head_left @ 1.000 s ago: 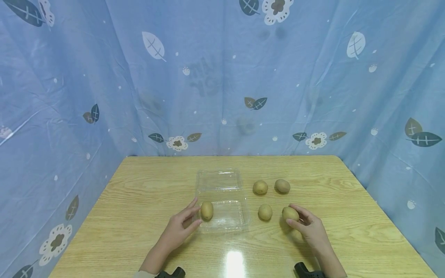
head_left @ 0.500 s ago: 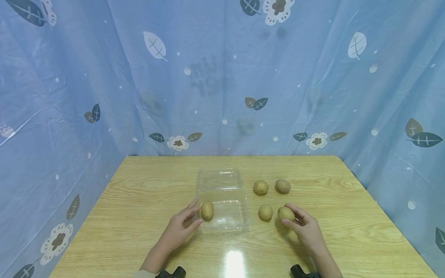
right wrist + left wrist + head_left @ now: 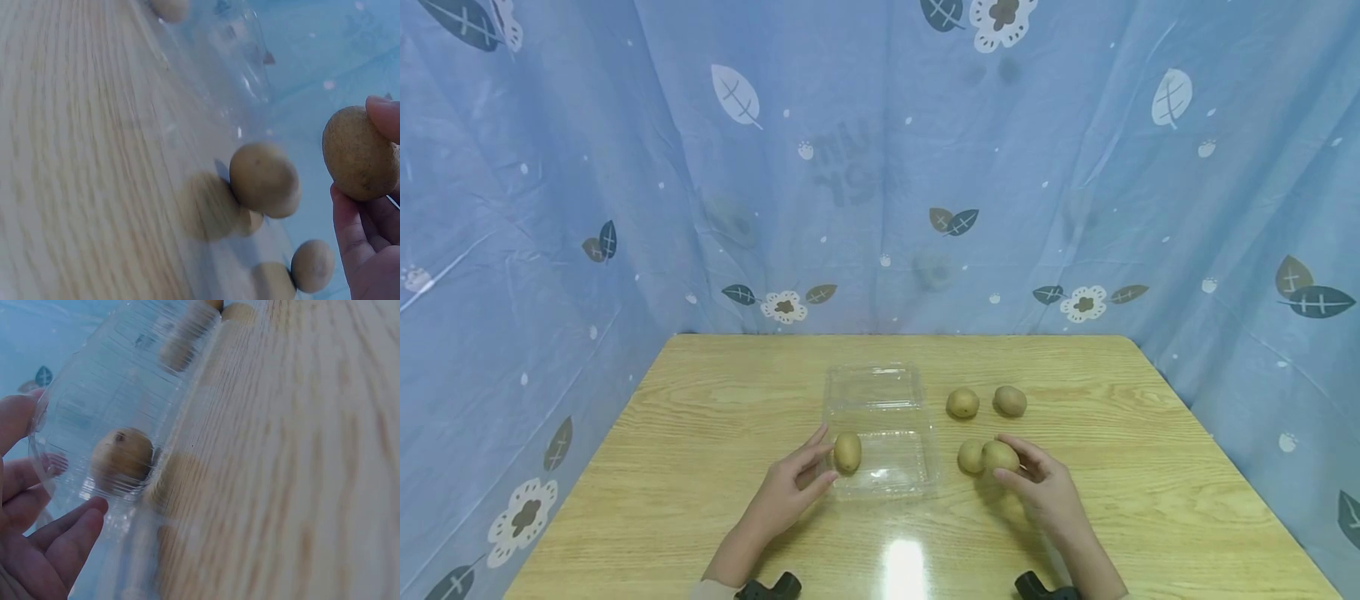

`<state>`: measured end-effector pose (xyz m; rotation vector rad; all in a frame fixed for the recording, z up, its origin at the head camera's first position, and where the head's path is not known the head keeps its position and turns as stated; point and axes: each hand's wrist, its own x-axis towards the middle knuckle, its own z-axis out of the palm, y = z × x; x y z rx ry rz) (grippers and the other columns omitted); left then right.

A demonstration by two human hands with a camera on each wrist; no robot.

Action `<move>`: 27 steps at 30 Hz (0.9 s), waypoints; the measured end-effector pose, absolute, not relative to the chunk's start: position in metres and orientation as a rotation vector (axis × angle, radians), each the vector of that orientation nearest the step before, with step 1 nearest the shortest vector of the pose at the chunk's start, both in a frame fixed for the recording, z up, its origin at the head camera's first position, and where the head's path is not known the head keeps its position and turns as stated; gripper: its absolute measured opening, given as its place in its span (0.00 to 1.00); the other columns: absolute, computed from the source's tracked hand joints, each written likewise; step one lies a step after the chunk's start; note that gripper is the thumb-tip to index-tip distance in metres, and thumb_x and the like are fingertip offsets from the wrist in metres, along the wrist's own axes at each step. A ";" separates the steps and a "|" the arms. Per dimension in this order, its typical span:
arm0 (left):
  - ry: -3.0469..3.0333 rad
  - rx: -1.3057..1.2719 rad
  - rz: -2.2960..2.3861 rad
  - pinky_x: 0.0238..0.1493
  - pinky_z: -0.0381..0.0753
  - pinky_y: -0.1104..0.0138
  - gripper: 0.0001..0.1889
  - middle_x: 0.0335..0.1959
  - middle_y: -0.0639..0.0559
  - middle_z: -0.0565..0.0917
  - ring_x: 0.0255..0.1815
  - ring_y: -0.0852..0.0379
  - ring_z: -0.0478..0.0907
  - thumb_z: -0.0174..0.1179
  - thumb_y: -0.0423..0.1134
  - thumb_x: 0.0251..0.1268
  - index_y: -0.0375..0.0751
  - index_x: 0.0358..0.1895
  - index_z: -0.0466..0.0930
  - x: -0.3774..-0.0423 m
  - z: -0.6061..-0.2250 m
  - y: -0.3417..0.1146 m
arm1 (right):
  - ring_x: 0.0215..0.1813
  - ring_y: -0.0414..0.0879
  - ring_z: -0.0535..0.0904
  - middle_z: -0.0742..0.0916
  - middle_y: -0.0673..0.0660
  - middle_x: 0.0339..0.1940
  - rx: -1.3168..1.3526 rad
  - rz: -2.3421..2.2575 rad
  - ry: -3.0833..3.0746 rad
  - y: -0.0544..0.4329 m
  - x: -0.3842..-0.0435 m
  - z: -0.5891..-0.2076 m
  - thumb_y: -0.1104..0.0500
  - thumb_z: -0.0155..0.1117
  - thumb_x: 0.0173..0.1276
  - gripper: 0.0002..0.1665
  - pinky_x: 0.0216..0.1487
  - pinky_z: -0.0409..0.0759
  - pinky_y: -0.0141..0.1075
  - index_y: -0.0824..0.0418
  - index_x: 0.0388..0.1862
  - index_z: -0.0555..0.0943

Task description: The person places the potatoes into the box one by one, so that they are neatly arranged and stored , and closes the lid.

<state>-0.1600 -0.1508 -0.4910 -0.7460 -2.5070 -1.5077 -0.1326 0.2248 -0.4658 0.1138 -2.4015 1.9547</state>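
Observation:
In the head view my right hand (image 3: 1042, 487) holds a potato (image 3: 1000, 457) between thumb and fingers. It overlaps another potato (image 3: 970, 457) there; in the right wrist view the held potato (image 3: 359, 153) is apart from the others. My left hand (image 3: 786, 492) rests at the left side of a clear plastic container (image 3: 895, 475), fingers spread and fairly straight. One potato (image 3: 847, 452) lies inside the container by that hand. The left wrist view shows fingertips (image 3: 94, 509) right at the clear wall. The container's lid (image 3: 874, 387) lies folded back.
Two more potatoes, a yellowish one (image 3: 963, 403) and a browner one (image 3: 1010, 401), lie on the wooden table (image 3: 722, 392) right of the lid. A blue printed curtain (image 3: 880, 167) surrounds the table's back and sides.
My right hand has moved left with the potato, from beside the nearest loose potato to overlapping it in the head view. My left hand and the container have stayed put.

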 end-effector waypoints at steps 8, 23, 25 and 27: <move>-2.515 -0.740 -1.489 0.60 0.76 0.60 0.23 0.73 0.42 0.60 0.67 0.39 0.66 0.58 0.44 0.67 0.35 0.60 0.74 -0.162 -0.493 -0.152 | 0.55 0.30 0.76 0.75 0.64 0.64 0.243 1.988 -2.358 0.212 -0.140 -0.462 0.65 0.63 0.64 0.30 0.55 0.77 0.20 0.69 0.65 0.69; -2.488 -0.722 -1.530 0.60 0.76 0.59 0.22 0.72 0.43 0.61 0.67 0.41 0.66 0.60 0.42 0.65 0.37 0.59 0.75 -0.161 -0.492 -0.151 | 0.56 0.30 0.77 0.76 0.67 0.64 0.328 2.059 -2.314 0.180 -0.158 -0.456 0.65 0.66 0.61 0.30 0.56 0.77 0.21 0.68 0.63 0.71; -2.498 -0.731 -1.527 0.60 0.76 0.59 0.22 0.72 0.43 0.61 0.67 0.40 0.66 0.60 0.43 0.65 0.36 0.59 0.74 -0.161 -0.492 -0.151 | 0.56 0.30 0.77 0.76 0.65 0.64 0.312 2.068 -2.320 0.175 -0.159 -0.455 0.64 0.67 0.61 0.30 0.56 0.76 0.21 0.67 0.63 0.72; -2.514 -0.733 -1.514 0.60 0.76 0.60 0.23 0.73 0.44 0.60 0.67 0.40 0.66 0.59 0.44 0.66 0.35 0.60 0.74 -0.162 -0.492 -0.152 | 0.57 0.31 0.76 0.76 0.63 0.65 0.301 2.085 -2.326 0.170 -0.161 -0.454 0.63 0.67 0.61 0.31 0.57 0.75 0.21 0.66 0.63 0.71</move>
